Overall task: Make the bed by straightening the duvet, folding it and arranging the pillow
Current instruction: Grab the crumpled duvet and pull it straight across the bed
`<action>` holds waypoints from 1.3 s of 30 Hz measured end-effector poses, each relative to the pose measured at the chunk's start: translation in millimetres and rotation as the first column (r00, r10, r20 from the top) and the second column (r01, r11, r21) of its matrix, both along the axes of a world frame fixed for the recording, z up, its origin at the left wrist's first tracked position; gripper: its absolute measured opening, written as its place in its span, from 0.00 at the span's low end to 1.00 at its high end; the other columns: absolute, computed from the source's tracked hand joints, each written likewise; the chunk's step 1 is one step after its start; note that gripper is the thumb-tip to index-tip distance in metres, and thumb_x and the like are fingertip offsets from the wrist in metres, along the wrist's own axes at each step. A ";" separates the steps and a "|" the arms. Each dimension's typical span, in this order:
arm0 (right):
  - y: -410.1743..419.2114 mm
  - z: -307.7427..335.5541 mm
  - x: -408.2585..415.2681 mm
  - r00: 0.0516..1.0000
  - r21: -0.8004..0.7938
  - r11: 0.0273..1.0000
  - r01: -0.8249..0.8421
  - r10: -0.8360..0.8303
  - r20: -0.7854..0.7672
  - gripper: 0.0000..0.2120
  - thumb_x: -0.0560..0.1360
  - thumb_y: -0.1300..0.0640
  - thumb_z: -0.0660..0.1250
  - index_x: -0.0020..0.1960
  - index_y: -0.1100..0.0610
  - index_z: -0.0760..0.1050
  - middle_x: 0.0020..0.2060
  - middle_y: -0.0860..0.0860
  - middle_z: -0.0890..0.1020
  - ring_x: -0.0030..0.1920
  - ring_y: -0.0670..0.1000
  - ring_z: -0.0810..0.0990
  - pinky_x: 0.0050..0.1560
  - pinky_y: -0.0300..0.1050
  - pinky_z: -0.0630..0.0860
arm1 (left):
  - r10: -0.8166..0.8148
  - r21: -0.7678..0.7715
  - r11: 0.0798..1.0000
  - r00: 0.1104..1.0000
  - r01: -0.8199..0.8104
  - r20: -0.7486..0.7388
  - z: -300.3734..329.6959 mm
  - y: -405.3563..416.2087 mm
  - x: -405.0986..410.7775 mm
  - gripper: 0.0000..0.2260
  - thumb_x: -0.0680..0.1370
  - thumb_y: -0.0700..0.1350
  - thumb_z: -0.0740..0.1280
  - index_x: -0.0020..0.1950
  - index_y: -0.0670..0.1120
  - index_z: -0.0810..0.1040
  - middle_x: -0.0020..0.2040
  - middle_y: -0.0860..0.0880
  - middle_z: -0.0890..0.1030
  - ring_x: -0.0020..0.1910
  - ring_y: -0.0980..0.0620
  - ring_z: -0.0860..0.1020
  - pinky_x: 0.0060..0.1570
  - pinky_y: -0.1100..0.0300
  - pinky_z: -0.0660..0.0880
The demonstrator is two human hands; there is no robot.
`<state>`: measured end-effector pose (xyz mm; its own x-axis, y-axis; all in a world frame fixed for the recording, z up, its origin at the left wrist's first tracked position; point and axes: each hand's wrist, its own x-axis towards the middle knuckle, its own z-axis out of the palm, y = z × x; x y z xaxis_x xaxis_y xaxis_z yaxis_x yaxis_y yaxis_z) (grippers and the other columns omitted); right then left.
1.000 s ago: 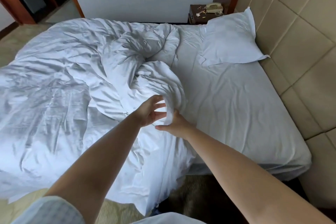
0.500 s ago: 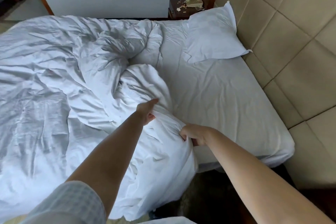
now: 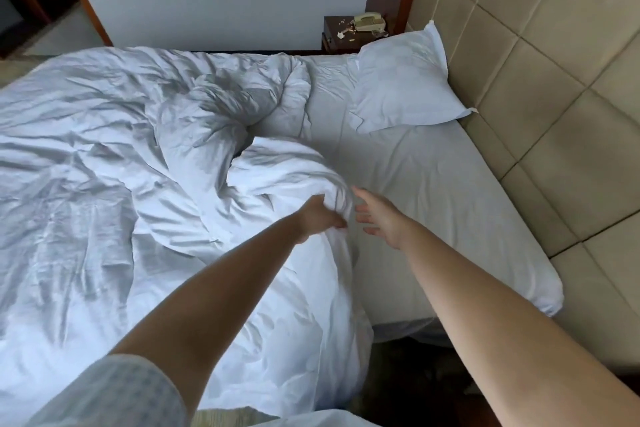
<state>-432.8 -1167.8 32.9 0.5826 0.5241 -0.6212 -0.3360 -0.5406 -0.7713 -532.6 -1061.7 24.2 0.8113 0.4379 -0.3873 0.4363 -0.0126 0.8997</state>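
A: Nearest the camera?
B: Two bare forearms reach out over the bed's near edge; a checked sleeve [image 3: 114, 392] shows at lower left. The duvet [image 3: 86, 218], white and crumpled, covers the left part of the bed and spills over the near edge.

A: Left hand?
B: Left hand [image 3: 318, 217] grips a bunched ridge of duvet, fingers curled into the cloth. The gathered fold rises just beyond the knuckles, and the bulk lies left of the grip.

A: Right hand?
B: Right hand [image 3: 379, 215] hangs spread, fingers straight, holding nothing, just beside the bunched cloth over the bare sheet [image 3: 433, 191].

A: Further out?
B: Pillow [image 3: 403, 80] lies at the far right corner against the padded headboard [image 3: 536, 45], well apart from both hands. Behind it, a dark nightstand [image 3: 337, 29] carrying a telephone [image 3: 370, 21].
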 end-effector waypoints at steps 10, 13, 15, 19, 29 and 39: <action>33.2 -20.9 -10.9 0.951 -0.056 0.992 0.115 -0.093 0.295 0.18 0.69 0.56 0.69 0.55 0.63 0.78 0.43 0.54 0.82 0.42 0.54 0.81 0.46 0.42 0.77 | -0.093 -0.505 0.862 0.994 0.051 -0.059 -1.9 15.1 -39.3 0.25 0.71 0.20 0.53 0.62 0.37 0.75 0.58 0.47 0.79 0.56 0.44 0.80 0.53 0.56 0.79; 38.3 -25.1 -12.3 0.935 -0.081 0.991 0.104 -0.070 0.347 0.16 0.71 0.58 0.68 0.55 0.65 0.79 0.45 0.57 0.82 0.45 0.55 0.81 0.44 0.44 0.75 | 0.090 -0.370 0.916 0.978 -0.155 -0.188 -14.6 34.6 -48.9 0.14 0.78 0.30 0.56 0.59 0.37 0.76 0.54 0.42 0.81 0.51 0.45 0.81 0.47 0.58 0.78; 35.6 -23.0 -12.7 0.972 -0.104 0.995 0.011 0.014 0.236 0.17 0.72 0.57 0.69 0.57 0.65 0.77 0.49 0.57 0.82 0.48 0.55 0.81 0.47 0.43 0.76 | 0.274 -0.420 0.846 0.944 -0.328 -0.186 -21.2 47.9 -48.1 0.08 0.80 0.43 0.60 0.53 0.40 0.75 0.49 0.42 0.80 0.44 0.45 0.80 0.44 0.56 0.77; 14.3 -11.8 -8.7 0.933 -0.122 0.934 -0.337 0.314 -0.175 0.21 0.73 0.55 0.72 0.64 0.60 0.74 0.57 0.57 0.81 0.57 0.55 0.80 0.59 0.49 0.76 | 0.459 -0.564 0.708 0.884 -0.426 -0.091 -25.9 66.0 -27.8 0.13 0.76 0.54 0.68 0.53 0.46 0.76 0.45 0.45 0.80 0.43 0.48 0.80 0.41 0.56 0.79; 0.7 -3.8 29.3 0.990 0.100 0.991 0.090 -0.077 -0.119 0.25 0.73 0.38 0.66 0.65 0.49 0.73 0.58 0.51 0.78 0.55 0.51 0.78 0.53 0.45 0.73 | -0.128 0.329 0.940 0.987 0.088 0.102 5.0 19.2 48.1 0.07 0.78 0.34 0.61 0.44 0.40 0.77 0.41 0.41 0.78 0.40 0.51 0.78 0.36 0.68 0.68; 40.2 -20.3 72.8 0.986 -0.087 0.985 0.147 -0.139 0.089 0.23 0.73 0.55 0.70 0.64 0.63 0.71 0.49 0.55 0.78 0.47 0.55 0.79 0.48 0.52 0.80 | -0.467 0.420 0.726 0.839 0.545 -0.280 -19.8 -2.0 56.9 0.25 0.75 0.40 0.67 0.71 0.46 0.69 0.69 0.49 0.69 0.64 0.48 0.72 0.52 0.62 0.69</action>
<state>-360.0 -1127.6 12.6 0.6985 0.3739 -0.6101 -0.3527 -0.5620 -0.7482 -475.7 -1063.7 4.5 0.9161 0.1344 -0.3777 0.3654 -0.6673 0.6490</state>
